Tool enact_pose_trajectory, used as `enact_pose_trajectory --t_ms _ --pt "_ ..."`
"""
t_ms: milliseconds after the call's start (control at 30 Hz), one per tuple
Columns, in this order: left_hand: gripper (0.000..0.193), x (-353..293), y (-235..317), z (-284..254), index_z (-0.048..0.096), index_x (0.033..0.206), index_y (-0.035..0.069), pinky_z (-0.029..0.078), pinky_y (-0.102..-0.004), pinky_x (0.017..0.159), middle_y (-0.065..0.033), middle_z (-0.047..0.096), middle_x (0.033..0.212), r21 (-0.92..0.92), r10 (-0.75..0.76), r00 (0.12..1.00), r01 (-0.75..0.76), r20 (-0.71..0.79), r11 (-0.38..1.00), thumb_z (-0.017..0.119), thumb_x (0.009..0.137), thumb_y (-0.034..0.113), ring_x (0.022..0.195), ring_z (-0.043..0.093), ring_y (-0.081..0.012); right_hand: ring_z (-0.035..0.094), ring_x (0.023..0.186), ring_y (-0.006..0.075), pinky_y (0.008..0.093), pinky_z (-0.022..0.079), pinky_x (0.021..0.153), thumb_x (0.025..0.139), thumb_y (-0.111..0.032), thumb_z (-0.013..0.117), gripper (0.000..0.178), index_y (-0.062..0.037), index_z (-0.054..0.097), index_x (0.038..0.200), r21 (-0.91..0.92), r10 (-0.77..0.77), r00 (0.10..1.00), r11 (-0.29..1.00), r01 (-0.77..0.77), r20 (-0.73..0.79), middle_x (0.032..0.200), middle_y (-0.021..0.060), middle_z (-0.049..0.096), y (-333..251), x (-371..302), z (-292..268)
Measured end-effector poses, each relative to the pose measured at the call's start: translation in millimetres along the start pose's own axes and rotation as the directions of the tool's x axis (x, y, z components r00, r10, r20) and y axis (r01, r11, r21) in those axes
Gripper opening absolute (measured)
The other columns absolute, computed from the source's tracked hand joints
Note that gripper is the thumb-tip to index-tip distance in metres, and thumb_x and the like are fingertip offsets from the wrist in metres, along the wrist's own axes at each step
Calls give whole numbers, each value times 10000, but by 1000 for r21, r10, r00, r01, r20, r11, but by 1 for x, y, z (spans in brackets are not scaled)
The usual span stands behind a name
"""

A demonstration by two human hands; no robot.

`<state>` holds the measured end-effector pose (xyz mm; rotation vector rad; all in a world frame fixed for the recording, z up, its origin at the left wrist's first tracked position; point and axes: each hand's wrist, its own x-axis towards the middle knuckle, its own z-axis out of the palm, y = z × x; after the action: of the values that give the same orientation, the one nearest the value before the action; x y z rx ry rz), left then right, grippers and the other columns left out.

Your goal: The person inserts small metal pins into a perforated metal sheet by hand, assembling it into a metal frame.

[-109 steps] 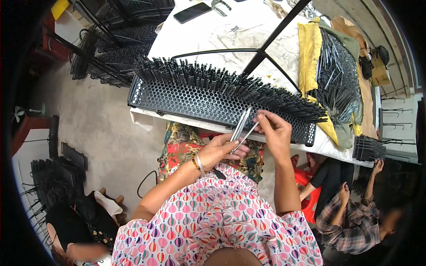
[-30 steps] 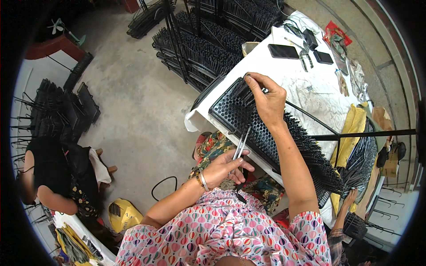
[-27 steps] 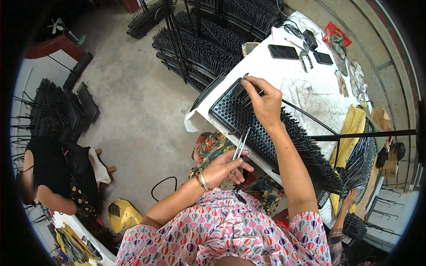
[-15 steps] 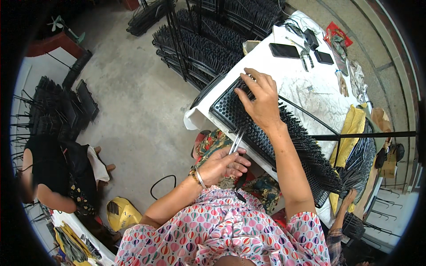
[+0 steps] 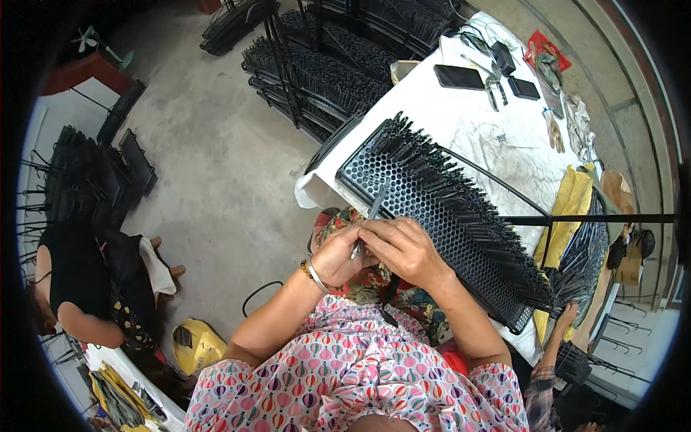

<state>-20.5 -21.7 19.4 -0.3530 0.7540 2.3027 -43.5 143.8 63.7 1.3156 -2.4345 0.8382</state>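
Observation:
My left hand (image 5: 337,257), with a beaded bracelet and a bangle at its wrist, is closed round silver metal tweezers (image 5: 376,204). Their tips point up over the left end of a black perforated tray (image 5: 363,173). Against it lies my right hand (image 5: 404,250), its fingers bent together over the back end of the tweezers. What those fingers hold, if anything, is hidden. Along the tray's far side stand many thin black rods (image 5: 461,183) in dense rows; the near holes are bare.
A white-covered table (image 5: 461,122) carries the tray, a dark phone (image 5: 458,77) and pliers (image 5: 492,93). A black metal bar (image 5: 590,219) crosses at right. Racks of rod-filled trays (image 5: 317,72) stand beyond. A co-worker's hand (image 5: 566,317) reaches in at right; another person (image 5: 79,288) sits at left.
My right hand has left the tray's far left corner and come down to my left hand. The tweezers have drawn back slightly toward me, and the rods at that corner now show.

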Motion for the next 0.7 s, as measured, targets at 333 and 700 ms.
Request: enact_pose_trajectory --t_ms 333,700 --pt "382 10 1 -5 500 1197 -1 416 -276 922 -52 573 1131 -112 -67 996 73 52 991 305 957 223 1029 542 -153 599 871 230 347 479 772 669 -78 602 292 -27 642 953 -33 -23 991 999 19 -130 1036 111 594 -1 -10 14" --pt "399 8 9 1 505 1177 9 396 -317 953 -66 573 1121 -187 -51 981 86 189 979 293 971 277 1048 531 -166 597 865 226 349 480 779 683 -96 578 293 -16 647 956 -85 -136 984 988 126 -117 999 101 608 4 -4 9"
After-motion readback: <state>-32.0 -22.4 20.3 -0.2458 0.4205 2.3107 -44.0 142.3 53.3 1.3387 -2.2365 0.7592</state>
